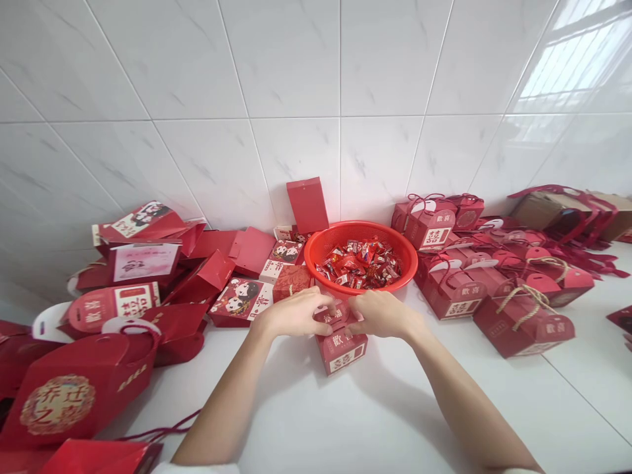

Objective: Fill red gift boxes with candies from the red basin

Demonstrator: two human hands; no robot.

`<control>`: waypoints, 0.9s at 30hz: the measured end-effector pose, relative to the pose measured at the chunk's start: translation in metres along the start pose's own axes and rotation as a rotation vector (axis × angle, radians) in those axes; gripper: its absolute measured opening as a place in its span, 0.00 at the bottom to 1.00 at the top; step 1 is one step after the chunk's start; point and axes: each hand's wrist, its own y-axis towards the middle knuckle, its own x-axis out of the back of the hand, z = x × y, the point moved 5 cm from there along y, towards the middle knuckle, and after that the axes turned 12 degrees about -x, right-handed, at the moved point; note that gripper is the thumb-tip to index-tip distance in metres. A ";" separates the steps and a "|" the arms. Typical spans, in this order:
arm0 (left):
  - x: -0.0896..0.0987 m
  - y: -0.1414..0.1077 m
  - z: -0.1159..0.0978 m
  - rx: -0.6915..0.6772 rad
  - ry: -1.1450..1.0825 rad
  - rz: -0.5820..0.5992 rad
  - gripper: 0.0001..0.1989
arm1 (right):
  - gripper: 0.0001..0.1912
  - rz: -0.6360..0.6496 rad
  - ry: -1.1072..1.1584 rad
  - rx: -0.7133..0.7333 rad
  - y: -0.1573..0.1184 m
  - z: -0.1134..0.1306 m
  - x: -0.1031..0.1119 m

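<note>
A small red gift box [340,350] with white and gold Chinese characters stands on the white surface before me. My left hand [296,312] is at the left of its top, thumb and fingers curled round the upper flaps. From the other side my right hand [382,313] grips the flaps too, with its thumb toward the front. My fingers partly cover the top. Just behind the box is a red plastic basket [312,262] holding many wrapped candies [358,262].
Several red boxes with handles [454,289] stand at the right, some with cords. Red boxes [64,388] crowd the left side. Flat panda-print boxes [241,299] lie left of the basket. An upright red box [308,205] leans on the tiled wall [296,66].
</note>
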 end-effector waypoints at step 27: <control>-0.044 0.037 -0.033 -0.161 -0.158 -0.159 0.11 | 0.17 -0.285 0.104 -0.347 -0.045 -0.009 -0.040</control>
